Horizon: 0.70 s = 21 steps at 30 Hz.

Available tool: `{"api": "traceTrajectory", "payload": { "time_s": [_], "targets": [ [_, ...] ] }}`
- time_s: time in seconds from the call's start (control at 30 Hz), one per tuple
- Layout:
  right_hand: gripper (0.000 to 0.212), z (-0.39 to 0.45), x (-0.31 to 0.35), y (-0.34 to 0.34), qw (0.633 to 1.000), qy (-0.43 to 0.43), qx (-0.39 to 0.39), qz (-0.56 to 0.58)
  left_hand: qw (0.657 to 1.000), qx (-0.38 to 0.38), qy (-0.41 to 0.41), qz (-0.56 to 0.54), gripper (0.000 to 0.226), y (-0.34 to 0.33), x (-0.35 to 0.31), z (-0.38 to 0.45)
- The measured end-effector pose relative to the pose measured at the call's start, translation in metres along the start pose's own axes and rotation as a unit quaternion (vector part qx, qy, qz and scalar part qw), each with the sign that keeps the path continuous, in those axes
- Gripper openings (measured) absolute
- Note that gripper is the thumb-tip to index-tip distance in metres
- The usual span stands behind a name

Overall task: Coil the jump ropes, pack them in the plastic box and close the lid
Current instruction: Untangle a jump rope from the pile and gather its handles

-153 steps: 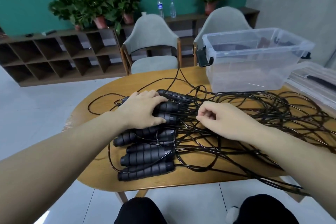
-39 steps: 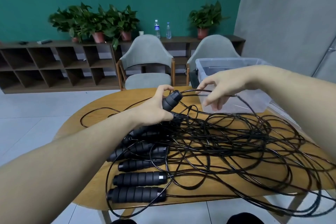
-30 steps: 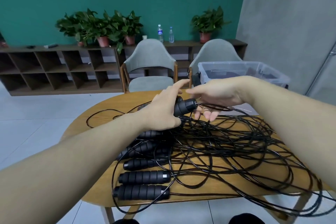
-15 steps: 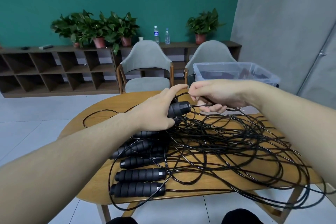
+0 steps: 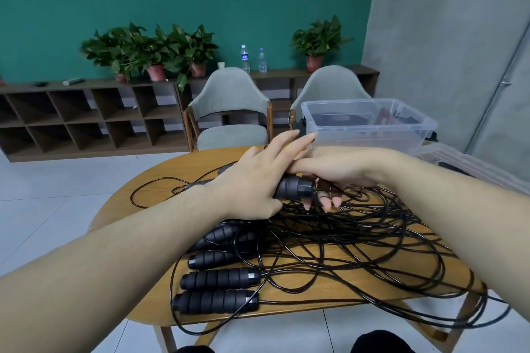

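Starting the first coil over a tangled heap.

Left hand (image 5: 252, 180) clamped round one raised handle (image 5: 295, 188), index and middle fingers stretched forward; right hand (image 5: 332, 169) curled under beside it, pinching the cord (image 5: 329, 189) at the handle's end. Below, spare handles (image 5: 218, 278) and knotted jump ropes (image 5: 344, 238) across the table (image 5: 160, 180); plastic box (image 5: 370, 126) open at the far right, lid (image 5: 470, 163) beside it. Likely trouble: pulling loops drags neighbouring cords, tightening knots or hauling handles off the edge.
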State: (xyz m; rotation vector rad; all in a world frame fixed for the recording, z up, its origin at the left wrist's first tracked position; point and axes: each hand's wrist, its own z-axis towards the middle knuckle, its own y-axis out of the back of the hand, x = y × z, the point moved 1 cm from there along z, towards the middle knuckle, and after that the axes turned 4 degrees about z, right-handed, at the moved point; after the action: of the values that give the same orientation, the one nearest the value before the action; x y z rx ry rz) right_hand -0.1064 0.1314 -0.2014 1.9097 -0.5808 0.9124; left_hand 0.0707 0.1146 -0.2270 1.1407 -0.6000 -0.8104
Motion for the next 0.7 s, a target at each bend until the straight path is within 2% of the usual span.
{"api": "traceTrajectory", "payload": {
  "time_s": [0.17,0.27,0.4,0.53,0.6,0.7],
  "targets": [
    [0.040,-0.005,-0.005,0.007,1.000,0.012,-0.018,0.023,0.999,0.034,0.038,0.017,0.118,0.002,0.006,0.002],
    [0.037,-0.009,-0.010,0.013,0.999,0.033,-0.028,0.023,0.997,0.046,0.061,-0.019,0.109,0.002,0.006,0.005],
    [0.033,-0.014,-0.016,0.019,0.997,0.042,-0.069,-0.002,0.991,0.048,0.087,-0.086,0.091,0.005,0.005,0.012],
    [0.038,-0.020,-0.018,0.029,0.992,0.073,-0.100,0.005,0.985,0.029,0.121,-0.116,0.063,0.010,0.006,0.014],
    [0.041,-0.026,-0.018,0.035,0.986,0.112,-0.123,-0.001,0.969,-0.012,0.166,-0.183,0.055,0.007,0.007,0.013],
    [0.038,-0.031,-0.017,0.045,0.965,0.136,-0.223,-0.029,0.900,-0.101,0.267,-0.330,0.036,0.006,0.013,0.014]
  ]
}}
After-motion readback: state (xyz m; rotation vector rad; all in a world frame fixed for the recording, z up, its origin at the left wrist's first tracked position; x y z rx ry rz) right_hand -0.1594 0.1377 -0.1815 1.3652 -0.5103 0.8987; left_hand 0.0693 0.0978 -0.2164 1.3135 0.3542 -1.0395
